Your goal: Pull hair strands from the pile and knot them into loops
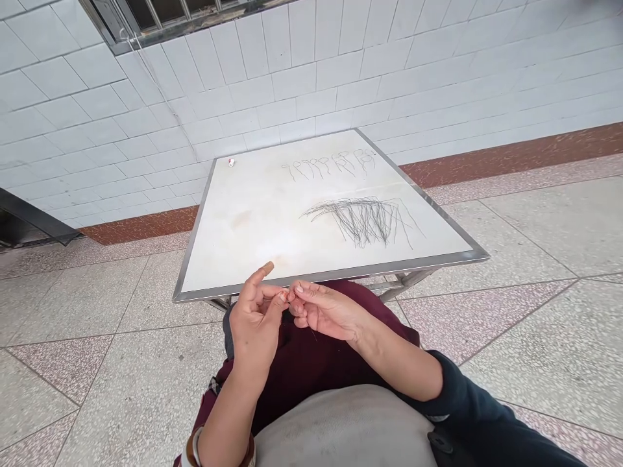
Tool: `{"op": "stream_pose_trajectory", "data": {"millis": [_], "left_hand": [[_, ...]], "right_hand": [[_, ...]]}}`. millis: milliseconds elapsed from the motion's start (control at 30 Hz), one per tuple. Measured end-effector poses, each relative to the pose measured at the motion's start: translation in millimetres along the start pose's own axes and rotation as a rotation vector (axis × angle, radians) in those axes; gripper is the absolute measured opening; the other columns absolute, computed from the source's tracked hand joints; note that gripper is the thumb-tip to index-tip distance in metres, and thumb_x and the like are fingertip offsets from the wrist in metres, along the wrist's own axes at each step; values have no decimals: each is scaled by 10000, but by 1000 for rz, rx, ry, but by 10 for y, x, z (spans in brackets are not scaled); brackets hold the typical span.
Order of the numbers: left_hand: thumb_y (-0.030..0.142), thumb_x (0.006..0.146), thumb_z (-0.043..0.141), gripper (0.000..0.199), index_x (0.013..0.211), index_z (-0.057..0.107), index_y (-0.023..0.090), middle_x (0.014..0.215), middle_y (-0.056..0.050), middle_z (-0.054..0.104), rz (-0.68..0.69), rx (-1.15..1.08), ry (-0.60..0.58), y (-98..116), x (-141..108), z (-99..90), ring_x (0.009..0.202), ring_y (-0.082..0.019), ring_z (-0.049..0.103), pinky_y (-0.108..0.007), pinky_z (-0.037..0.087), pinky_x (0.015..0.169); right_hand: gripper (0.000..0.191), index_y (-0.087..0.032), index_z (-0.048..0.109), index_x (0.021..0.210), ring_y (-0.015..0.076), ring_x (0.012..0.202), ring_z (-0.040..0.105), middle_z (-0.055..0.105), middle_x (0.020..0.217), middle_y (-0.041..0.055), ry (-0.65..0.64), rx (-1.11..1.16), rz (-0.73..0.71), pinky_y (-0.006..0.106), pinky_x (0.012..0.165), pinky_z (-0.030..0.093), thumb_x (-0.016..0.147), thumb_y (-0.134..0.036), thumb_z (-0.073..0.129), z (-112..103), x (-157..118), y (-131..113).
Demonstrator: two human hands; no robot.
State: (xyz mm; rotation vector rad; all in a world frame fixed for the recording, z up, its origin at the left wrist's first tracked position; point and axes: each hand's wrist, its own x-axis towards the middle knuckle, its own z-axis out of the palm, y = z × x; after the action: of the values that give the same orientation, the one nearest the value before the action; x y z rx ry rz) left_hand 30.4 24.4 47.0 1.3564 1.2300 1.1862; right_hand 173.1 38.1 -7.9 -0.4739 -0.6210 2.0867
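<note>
My left hand (pixel 254 327) and my right hand (pixel 325 310) meet fingertip to fingertip above my lap, just in front of the table edge. Thumb and finger are pinched together on each. Between them is a thin dark strand (pixel 314 335), wire-like and mostly hidden by the fingers; a fine end hangs below my right hand. One finger of my left hand points up, its tip covered in something tan. On the white table (pixel 253 233) lies a loose pile of long dark strands (pixel 365 220). Behind it, several strands with looped ends (pixel 331 164) form a row.
A small red and white object (pixel 232 163) sits at the table's far left corner. The table has a grey metal rim (pixel 331 272) and stands near a white tiled wall (pixel 272 84). A barred window (pixel 180 13) and a hanging cord (pixel 165 97) are at the upper left.
</note>
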Motion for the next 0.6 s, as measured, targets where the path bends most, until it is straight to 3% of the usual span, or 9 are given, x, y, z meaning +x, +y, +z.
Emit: {"op": "stream_pose_trajectory", "data": {"millis": [167,600], "left_hand": [[258,823,652,499,1302,515,239,842,5,710,-13,-13,-25,-13,19,-29,736,-125,658,-279,533,790],[251,804,671,486,1270,536,230,770,22,702,28,8,40,10,-28,-3,718,-122,660,-258,541,749]], "right_hand": [[223,-140,639,801,64,588,433,509,648,-26,7,10,2,184,543,356,804,-343,731,14,-6,-18],[196,-159,659,745,63,576,449,588,682,-11,83,-91,-75,201,547,333,734,-304,790,33,-8,-1]]}}
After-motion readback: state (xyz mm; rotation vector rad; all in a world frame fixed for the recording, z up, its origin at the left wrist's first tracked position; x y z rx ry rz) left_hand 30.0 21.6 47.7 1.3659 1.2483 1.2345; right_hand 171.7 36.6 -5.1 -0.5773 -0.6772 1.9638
